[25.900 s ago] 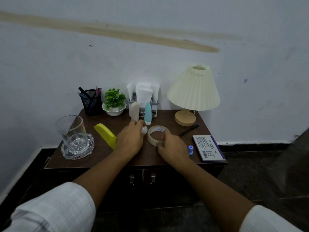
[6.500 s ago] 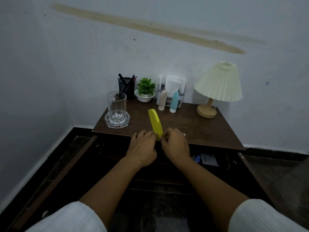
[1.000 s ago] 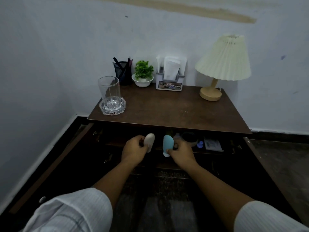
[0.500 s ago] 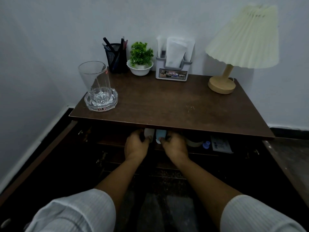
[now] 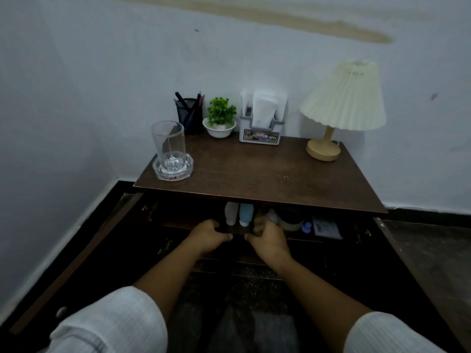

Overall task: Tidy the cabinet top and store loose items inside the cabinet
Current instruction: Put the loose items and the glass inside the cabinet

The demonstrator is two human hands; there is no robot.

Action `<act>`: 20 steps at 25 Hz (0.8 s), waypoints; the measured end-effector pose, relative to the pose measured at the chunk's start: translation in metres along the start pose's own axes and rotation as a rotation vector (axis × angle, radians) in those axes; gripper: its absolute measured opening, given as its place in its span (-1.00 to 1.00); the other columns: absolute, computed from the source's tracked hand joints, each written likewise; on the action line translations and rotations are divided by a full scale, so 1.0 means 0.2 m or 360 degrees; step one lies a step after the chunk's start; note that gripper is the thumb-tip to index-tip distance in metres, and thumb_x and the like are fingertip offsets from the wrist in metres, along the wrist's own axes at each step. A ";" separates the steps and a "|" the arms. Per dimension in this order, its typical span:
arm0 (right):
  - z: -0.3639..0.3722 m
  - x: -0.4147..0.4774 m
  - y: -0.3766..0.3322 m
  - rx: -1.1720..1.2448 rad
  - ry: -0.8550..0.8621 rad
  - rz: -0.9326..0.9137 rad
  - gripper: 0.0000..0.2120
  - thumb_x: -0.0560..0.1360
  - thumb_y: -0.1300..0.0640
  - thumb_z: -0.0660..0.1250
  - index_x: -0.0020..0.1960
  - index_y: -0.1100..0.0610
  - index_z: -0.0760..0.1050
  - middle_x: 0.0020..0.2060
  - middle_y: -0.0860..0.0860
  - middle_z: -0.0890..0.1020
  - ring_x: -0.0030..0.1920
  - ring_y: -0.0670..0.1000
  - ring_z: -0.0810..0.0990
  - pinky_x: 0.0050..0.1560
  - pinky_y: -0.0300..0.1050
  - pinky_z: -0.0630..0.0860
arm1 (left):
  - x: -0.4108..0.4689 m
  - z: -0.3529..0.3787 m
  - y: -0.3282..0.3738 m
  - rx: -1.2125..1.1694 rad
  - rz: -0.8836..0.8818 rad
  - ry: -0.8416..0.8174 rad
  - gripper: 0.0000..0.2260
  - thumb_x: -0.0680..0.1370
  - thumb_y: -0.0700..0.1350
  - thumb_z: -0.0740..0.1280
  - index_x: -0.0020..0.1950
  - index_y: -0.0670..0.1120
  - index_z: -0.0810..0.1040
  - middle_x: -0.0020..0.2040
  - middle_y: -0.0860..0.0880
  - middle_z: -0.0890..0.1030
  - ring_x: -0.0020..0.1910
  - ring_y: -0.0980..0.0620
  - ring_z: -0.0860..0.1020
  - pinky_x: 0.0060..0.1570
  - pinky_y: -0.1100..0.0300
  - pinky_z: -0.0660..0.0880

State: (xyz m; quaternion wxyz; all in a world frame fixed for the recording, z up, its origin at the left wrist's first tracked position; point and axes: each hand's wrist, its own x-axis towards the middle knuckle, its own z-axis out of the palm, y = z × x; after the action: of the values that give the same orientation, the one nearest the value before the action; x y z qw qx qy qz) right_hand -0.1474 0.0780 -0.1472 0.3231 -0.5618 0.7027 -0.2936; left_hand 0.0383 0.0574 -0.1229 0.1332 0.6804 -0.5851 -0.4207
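Under the cabinet top [image 5: 254, 179], on the inner shelf [image 5: 178, 221], we list:
- left hand [image 5: 209, 235], fingers curled at the shelf edge; we cannot tell its grip
- white bottle [image 5: 230, 212], upright
- blue bottle [image 5: 246, 214], just beside it
- right hand [image 5: 267, 236], curled likewise, grip unclear
- tape roll [image 5: 290, 222]
- blue cap [image 5: 306, 227]
- booklet [image 5: 326, 226]

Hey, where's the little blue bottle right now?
In the head view, the blue bottle stands inside the open cabinet, on the shelf just under the top's front edge, right of the white bottle.
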 end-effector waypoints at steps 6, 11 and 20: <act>-0.07 -0.17 -0.36 0.0012 -0.0087 -0.0307 -0.76 0.48 0.05 0.48 0.10 -0.01 0.52 -0.13 -0.08 0.63 -0.15 -0.09 0.62 -0.17 -0.13 0.58 | -0.36 -0.44 0.10 0.0145 0.0148 -0.0110 -0.75 0.46 0.14 0.49 -0.04 -0.02 0.69 -0.05 -0.08 0.72 -0.02 -0.09 0.69 -0.11 0.12 0.58; -0.13 -0.14 -0.74 0.0031 -0.0032 -0.0578 -0.71 0.47 0.04 0.51 0.14 0.04 0.57 -0.14 -0.09 0.64 -0.12 -0.14 0.60 -0.10 -0.22 0.52 | -0.47 -0.68 0.04 -0.0154 0.0324 0.0805 -0.80 0.45 0.12 0.48 -0.23 0.02 0.64 -0.26 0.08 0.68 -0.20 0.03 0.66 -0.04 -0.01 0.63; 0.05 0.17 -1.02 -0.0323 -0.0187 -0.0895 -0.46 0.22 -0.33 0.56 0.11 -0.15 0.57 -0.06 -0.22 0.61 -0.06 -0.25 0.59 -0.10 -0.16 0.57 | -0.14 -0.80 0.02 -0.0727 0.0486 0.0988 -0.49 0.42 -0.01 0.54 0.31 0.01 0.45 0.20 0.02 0.55 0.06 0.04 0.58 0.09 0.03 0.57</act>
State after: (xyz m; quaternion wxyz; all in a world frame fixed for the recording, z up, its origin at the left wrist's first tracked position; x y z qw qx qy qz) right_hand -0.0215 0.0033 0.0006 0.2115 -0.7798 0.5254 -0.2668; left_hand 0.1533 0.0327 -0.0103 0.5118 0.6332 -0.5031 -0.2899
